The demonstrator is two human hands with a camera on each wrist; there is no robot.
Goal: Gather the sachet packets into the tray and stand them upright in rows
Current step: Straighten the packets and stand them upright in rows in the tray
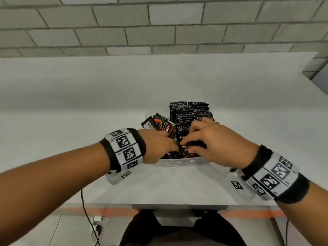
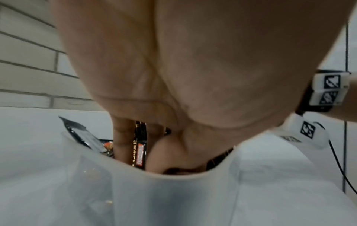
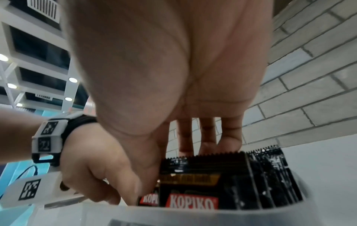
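A white tray (image 1: pixel 184 161) sits on the white table and holds black sachet packets. On its right side a row of sachets (image 1: pixel 191 114) stands upright. On its left side several sachets (image 1: pixel 159 126) lie loose and tilted. My left hand (image 1: pixel 159 144) reaches into the tray's near left part, and its fingers (image 2: pixel 120 137) grip a black sachet (image 2: pixel 139 151) on edge. My right hand (image 1: pixel 209 139) is over the upright row; its fingertips (image 3: pixel 230 142) rest on the tops and its thumb presses the front sachet (image 3: pixel 193 183).
The white table (image 1: pixel 88 103) runs to a grey brick wall (image 1: pixel 159 23) behind. A black cable (image 1: pixel 85 206) hangs off the table's near edge at the left. The tray's near wall (image 3: pixel 193 217) fills the bottom of both wrist views.
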